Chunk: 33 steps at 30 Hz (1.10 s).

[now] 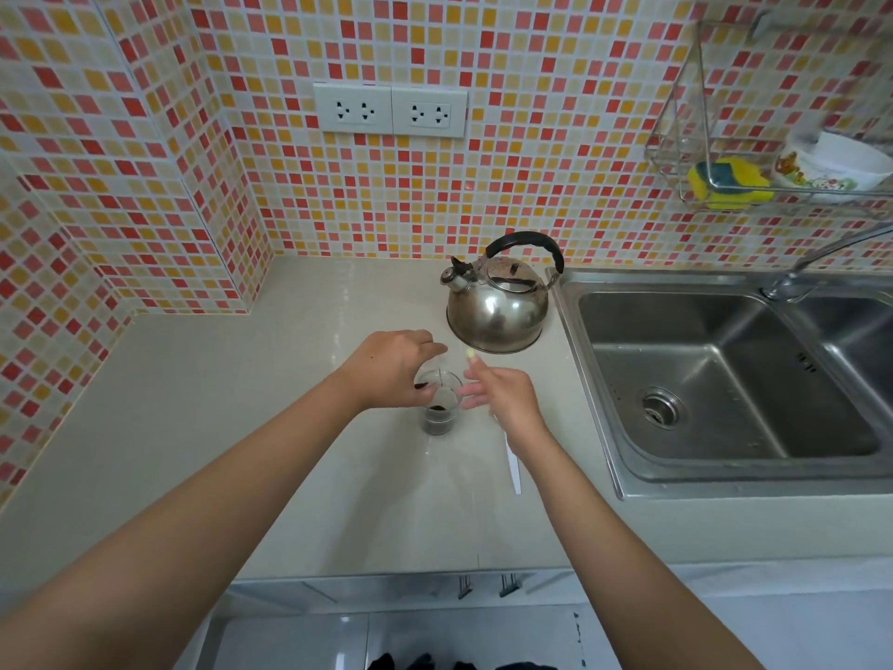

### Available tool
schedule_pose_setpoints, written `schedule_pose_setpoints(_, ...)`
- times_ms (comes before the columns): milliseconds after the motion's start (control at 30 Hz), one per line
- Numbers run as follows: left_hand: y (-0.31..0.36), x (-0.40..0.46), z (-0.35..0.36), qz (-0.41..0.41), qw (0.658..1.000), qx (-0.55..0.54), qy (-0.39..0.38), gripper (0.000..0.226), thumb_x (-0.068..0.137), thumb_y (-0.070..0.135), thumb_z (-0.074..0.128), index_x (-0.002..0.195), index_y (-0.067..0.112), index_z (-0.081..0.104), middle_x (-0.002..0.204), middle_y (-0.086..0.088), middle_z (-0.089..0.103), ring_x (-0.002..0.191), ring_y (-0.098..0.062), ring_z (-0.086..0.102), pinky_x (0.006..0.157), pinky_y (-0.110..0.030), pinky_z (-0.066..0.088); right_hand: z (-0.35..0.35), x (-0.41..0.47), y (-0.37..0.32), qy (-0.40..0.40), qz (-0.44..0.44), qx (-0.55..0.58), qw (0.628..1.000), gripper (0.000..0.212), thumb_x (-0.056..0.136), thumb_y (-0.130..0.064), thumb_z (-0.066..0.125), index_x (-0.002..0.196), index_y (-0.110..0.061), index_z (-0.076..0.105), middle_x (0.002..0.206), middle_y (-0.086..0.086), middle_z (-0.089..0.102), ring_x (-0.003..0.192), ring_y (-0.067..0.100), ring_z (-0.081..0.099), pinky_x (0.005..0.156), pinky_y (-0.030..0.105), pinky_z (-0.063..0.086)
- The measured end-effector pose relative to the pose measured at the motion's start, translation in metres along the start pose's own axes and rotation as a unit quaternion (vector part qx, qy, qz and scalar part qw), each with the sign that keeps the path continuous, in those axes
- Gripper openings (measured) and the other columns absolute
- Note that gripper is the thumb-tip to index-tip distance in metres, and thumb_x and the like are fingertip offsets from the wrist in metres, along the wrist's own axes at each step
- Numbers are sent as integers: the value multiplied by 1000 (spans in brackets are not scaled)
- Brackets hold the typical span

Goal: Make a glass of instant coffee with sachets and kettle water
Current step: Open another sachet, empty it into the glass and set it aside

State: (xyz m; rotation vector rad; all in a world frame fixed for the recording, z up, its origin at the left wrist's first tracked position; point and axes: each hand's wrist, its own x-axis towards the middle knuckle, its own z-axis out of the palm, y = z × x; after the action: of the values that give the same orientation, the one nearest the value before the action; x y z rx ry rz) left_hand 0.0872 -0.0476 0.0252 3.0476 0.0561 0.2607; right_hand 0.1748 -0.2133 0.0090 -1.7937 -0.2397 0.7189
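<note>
The left hand (391,367) is reaching over one glass (439,403), its fingers pinching one thin sachet (447,379) above the rim. The right hand (502,391) is hovering just beside the glass with fingers spread and holding nothing. The glass is standing on the counter (241,427) with dark coffee at its bottom. One steel kettle (497,302) is sitting behind, near one sink (725,379). One white strip (513,464) is lying under the right wrist.

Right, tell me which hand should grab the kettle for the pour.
The right hand, most likely. It is open and hovers beside the glass, on the side nearer the kettle. The left hand is busy over the glass rim, apparently holding something there.
</note>
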Motion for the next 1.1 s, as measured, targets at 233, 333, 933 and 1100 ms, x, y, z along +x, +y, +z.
schedule_pose_setpoints(233,-2,-7,6,-57,994,-91,33,56,76,45,65,128,24,60,113,8,65,93,-10,67,71,-27,53,15,2,-23,-37,-2,22,999,25,74,5,69,99,2,66,81,19,67,55,22,59,68,27,49)
schedule_pose_setpoints(333,-3,-10,4,-102,981,-160,39,56,74,46,74,124,23,64,106,8,67,89,-8,65,76,-27,53,15,4,-25,-15,-16,-6,1000,25,73,10,64,96,2,67,74,19,65,55,21,58,65,27,47)
schedule_pose_setpoints(933,-8,-1,4,-273,829,-488,-5,3,82,11,74,84,10,75,72,-4,72,64,-8,67,66,-17,53,8,15,-26,-50,-65,-77,994,16,80,-1,68,92,9,69,66,8,63,53,13,54,59,17,47)
schedule_pose_setpoints(1100,-5,-2,4,-254,818,-515,-24,4,82,9,73,84,11,75,70,-3,70,57,0,64,61,-14,53,10,15,-32,-59,-111,-128,984,13,82,-1,67,90,9,68,63,4,58,53,11,50,61,22,44)
